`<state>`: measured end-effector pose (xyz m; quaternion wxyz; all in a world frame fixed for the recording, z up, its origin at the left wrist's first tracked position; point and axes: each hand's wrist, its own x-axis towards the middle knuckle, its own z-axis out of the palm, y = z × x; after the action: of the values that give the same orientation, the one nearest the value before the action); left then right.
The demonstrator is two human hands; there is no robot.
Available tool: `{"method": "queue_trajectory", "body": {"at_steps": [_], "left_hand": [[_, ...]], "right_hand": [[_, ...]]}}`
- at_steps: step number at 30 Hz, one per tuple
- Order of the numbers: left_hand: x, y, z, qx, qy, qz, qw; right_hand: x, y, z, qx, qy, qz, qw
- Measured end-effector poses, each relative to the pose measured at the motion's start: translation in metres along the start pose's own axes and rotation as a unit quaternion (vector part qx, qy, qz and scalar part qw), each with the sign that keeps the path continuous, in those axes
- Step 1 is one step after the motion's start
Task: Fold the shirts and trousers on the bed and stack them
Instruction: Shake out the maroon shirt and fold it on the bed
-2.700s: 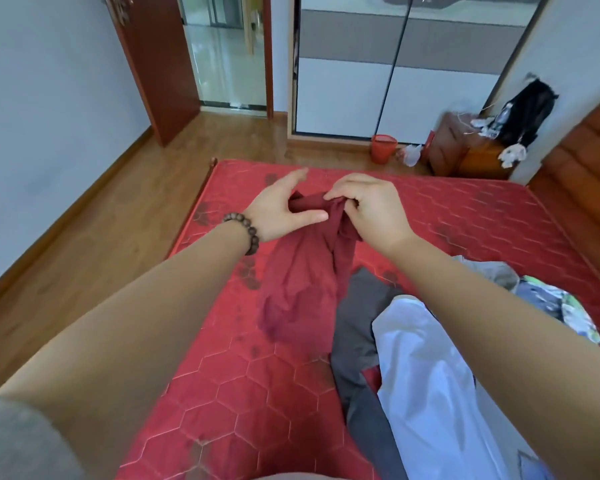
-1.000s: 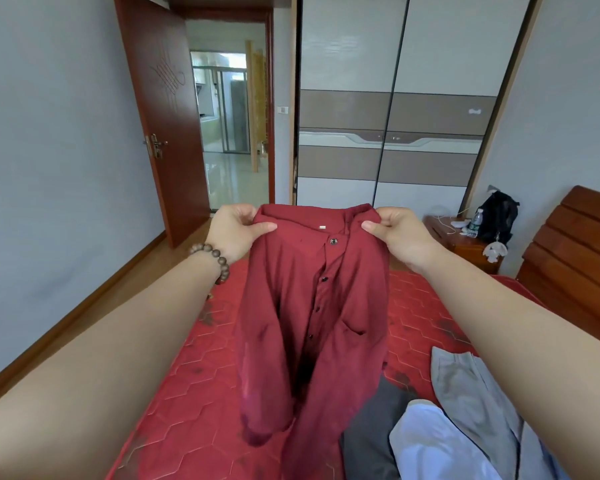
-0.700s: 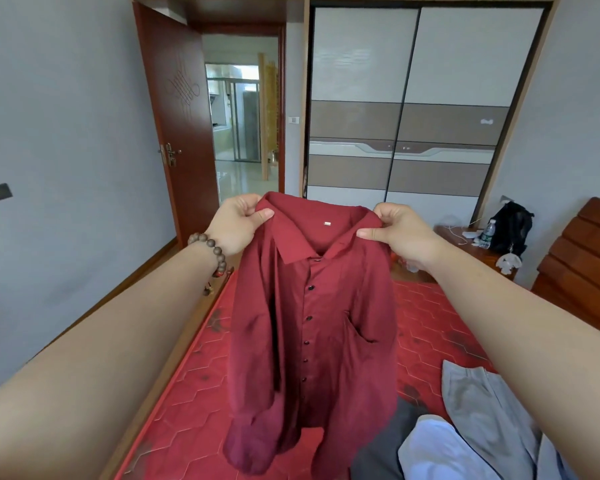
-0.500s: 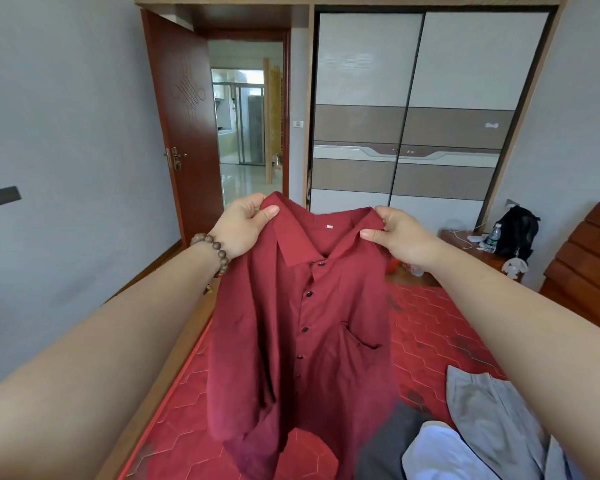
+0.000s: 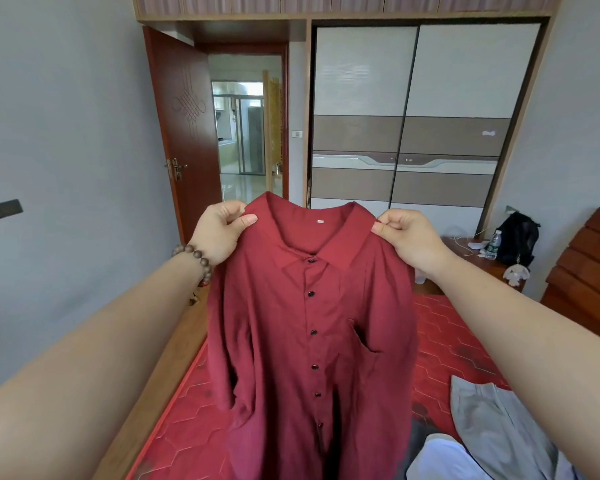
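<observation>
Both hands held a red shirt up by its shoulders

Left hand (image 5: pixel 219 233), with a brown bead bracelet (image 5: pixel 194 259) at the wrist, pinched the left shoulder of a dark red button-front shirt of thin woven cloth (image 5: pixel 312 341) between thumb and curled fingers. Right hand (image 5: pixel 409 239) pinched the opposite shoulder in the same way, thumb on the near side of the cloth, just beside the collar tip. Between the two hands the collar lay spread, its small white label showing, and the shirt hung straight down below them with the black buttons done up and the chest pocket facing the camera. Its hem ran out of view at the bottom, above the red mattress with a hexagon pattern (image 5: pixel 447 341). Lower right on the mattress, well apart from the hands, lay a light grey garment (image 5: pixel 492 420), a white garment (image 5: pixel 444 459) and a dark grey one (image 5: pixel 421 433) partly hidden behind the shirt. Across the room stood a white and brown sliding wardrobe (image 5: pixel 413 126) and an open reddish wooden door (image 5: pixel 184 126)
</observation>
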<state>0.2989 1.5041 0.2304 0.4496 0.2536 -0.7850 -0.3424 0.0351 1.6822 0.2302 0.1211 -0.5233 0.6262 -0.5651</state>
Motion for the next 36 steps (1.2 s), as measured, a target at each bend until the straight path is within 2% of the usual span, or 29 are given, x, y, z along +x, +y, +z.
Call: {"method": "queue_trajectory", "body": {"at_steps": [5,8,13,18,22,25,27,30,33,36], "left_hand": [[-0.002,0.007,-0.001,0.065,0.031,0.034,0.997],[-0.001,0.008,-0.005,0.079,0.016,0.041,0.996],[0.0,0.002,-0.011,0.026,0.007,0.023,0.999],[0.0,-0.001,-0.019,0.095,0.061,0.045,0.993],[0.0,-0.002,-0.025,0.155,0.05,0.072,0.984],[0.001,-0.003,-0.025,0.181,0.082,0.09,0.976],[0.001,-0.003,-0.025,0.167,0.097,0.07,0.979],[0.002,0.0,-0.026,0.106,0.068,0.01,0.992],[0.005,0.001,-0.031,0.043,-0.009,-0.039,0.998],[0.007,0.004,-0.037,0.036,-0.067,-0.061,0.995]], "right_hand": [[0.005,-0.008,-0.008,-0.043,-0.016,-0.038,0.998],[0.009,-0.008,-0.011,-0.06,-0.009,-0.056,0.997],[0.007,-0.007,-0.013,-0.007,0.005,-0.026,1.0],[0.003,-0.013,-0.018,0.036,-0.022,0.003,0.999],[0.006,-0.014,-0.022,-0.009,-0.052,-0.008,0.999],[0.01,-0.013,-0.023,-0.021,-0.056,-0.015,0.998],[0.012,-0.012,-0.022,-0.021,-0.058,-0.013,0.998],[0.015,-0.013,-0.022,-0.02,-0.058,-0.007,0.998],[0.017,-0.014,-0.025,-0.029,-0.069,0.007,0.997],[0.018,-0.022,-0.03,-0.016,-0.1,0.025,0.995]]}}
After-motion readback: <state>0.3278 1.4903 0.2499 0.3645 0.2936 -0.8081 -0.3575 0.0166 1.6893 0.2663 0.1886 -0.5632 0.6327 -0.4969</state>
